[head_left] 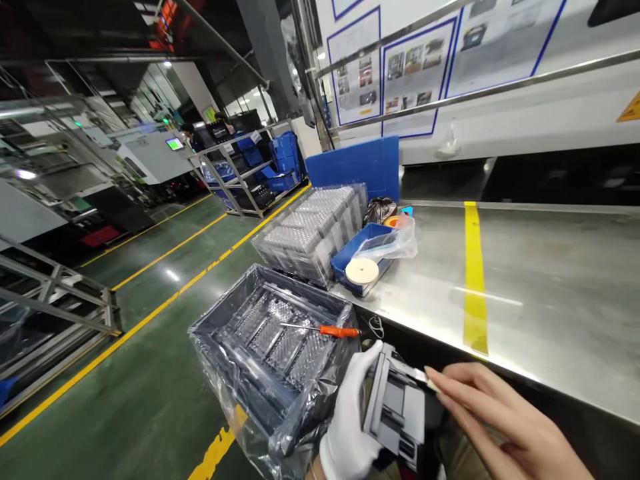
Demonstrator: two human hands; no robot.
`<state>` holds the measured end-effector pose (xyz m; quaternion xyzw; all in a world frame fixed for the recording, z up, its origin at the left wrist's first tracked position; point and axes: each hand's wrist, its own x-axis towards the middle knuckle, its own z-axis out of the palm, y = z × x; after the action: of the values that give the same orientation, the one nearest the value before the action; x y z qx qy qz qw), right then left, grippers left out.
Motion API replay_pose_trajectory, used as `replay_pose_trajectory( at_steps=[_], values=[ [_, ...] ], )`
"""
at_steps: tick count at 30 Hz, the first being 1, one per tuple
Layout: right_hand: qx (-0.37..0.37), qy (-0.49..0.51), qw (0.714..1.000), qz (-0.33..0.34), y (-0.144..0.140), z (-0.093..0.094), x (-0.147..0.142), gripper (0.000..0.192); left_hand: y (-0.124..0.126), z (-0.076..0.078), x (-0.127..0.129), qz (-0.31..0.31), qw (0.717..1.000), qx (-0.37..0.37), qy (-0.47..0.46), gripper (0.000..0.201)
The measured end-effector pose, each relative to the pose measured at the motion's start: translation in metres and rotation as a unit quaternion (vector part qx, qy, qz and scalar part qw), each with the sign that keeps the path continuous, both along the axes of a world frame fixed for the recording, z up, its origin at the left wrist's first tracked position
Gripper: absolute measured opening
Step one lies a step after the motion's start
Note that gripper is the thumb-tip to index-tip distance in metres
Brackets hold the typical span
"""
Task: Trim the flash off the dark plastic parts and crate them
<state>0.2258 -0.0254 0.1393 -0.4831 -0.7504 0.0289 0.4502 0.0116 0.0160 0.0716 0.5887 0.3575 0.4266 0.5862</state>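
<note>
Gloved left hand (350,427) grips the grey plastic part (397,410) by its left edge, low beside the tabletop (525,300); bare right hand (505,427), fingers extended, touches its top edge; looks light, rigid, thin-walled; best held by outer frame.

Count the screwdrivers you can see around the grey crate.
1. An orange-handled screwdriver lies across the top of the plastic-lined grey crate, left of the gloved left hand. Others could be hidden inside the crate.
</note>
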Motion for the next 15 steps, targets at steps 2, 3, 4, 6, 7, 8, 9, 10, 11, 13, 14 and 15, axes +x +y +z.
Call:
replay_pose_trajectory(
  at_steps=[2, 3, 4, 6, 7, 8, 9, 10, 11, 13, 14, 15],
  values=[
    [-0.007, -0.024, 1.000, -0.019, -0.003, 0.000, 0.003, 0.025, 0.002, 0.014, 0.003, -0.010, 0.998, 0.053, 0.015, 0.059],
    [-0.001, -0.030, 0.999, -0.032, -0.004, 0.000, 0.004, 0.025, 0.003, 0.019, 0.005, -0.013, 0.996, 0.080, 0.025, 0.055],
    [0.000, -0.033, 0.999, -0.036, -0.005, 0.001, 0.006, 0.025, 0.003, 0.023, 0.005, -0.015, 0.994, 0.104, 0.032, 0.056],
    [0.004, -0.031, 0.999, -0.014, -0.006, 0.003, 0.009, 0.025, 0.004, 0.029, 0.004, -0.018, 0.990, 0.132, 0.036, 0.068],
    [0.007, -0.027, 1.000, -0.001, -0.006, 0.004, 0.010, 0.025, 0.003, 0.031, 0.003, -0.019, 0.990, 0.139, 0.033, 0.071],
    [0.013, -0.020, 1.000, -0.001, -0.006, 0.005, 0.011, 0.026, 0.003, 0.032, 0.001, -0.024, 0.988, 0.152, 0.032, 0.071],
    [0.016, -0.007, 1.000, -0.011, -0.005, 0.005, 0.012, 0.025, 0.002, 0.033, -0.002, -0.030, 0.984, 0.172, 0.028, 0.069],
    [0.005, 0.017, 1.000, -0.023, -0.004, 0.005, 0.013, 0.022, 0.002, 0.035, -0.004, -0.040, 0.980, 0.192, 0.025, 0.070],
    [-0.027, 0.059, 0.997, -0.031, -0.002, 0.004, 0.014, 0.020, 0.001, 0.036, -0.006, -0.051, 0.976, 0.208, 0.026, 0.071],
    [-0.176, 0.163, 0.971, -0.023, 0.000, 0.004, 0.013, 0.036, -0.001, 0.039, -0.009, -0.077, 0.969, 0.232, 0.030, 0.079],
    [-0.263, 0.205, 0.943, -0.009, 0.002, 0.004, 0.012, 0.051, -0.001, 0.040, -0.010, -0.083, 0.967, 0.237, 0.033, 0.081],
    [-0.340, 0.233, 0.911, 0.007, 0.003, 0.005, 0.010, 0.065, -0.002, 0.042, -0.010, -0.084, 0.967, 0.237, 0.035, 0.081]
  ],
)
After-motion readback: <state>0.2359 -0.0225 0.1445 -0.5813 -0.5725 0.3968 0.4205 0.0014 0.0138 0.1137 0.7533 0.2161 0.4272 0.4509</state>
